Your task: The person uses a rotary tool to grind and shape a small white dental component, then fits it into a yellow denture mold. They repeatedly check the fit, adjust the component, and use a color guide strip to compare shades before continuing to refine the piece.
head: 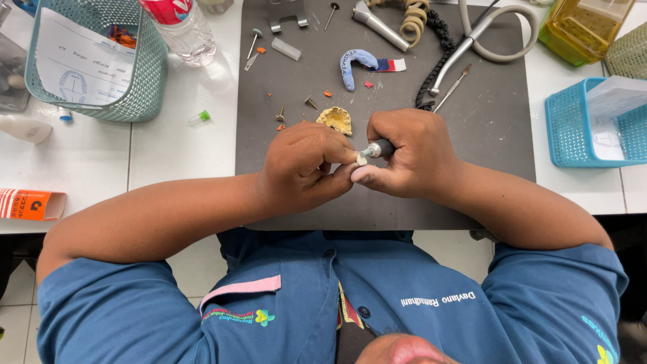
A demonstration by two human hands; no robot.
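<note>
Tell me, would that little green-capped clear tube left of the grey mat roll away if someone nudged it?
Probably. The green-capped tube looks round and lies on its side on the smooth white table, so a nudge across its length might roll it. It looks small and probably light. Nothing touches it; the teal basket stands apart.

White bench [182, 135], grey mat [485, 121]
</note>
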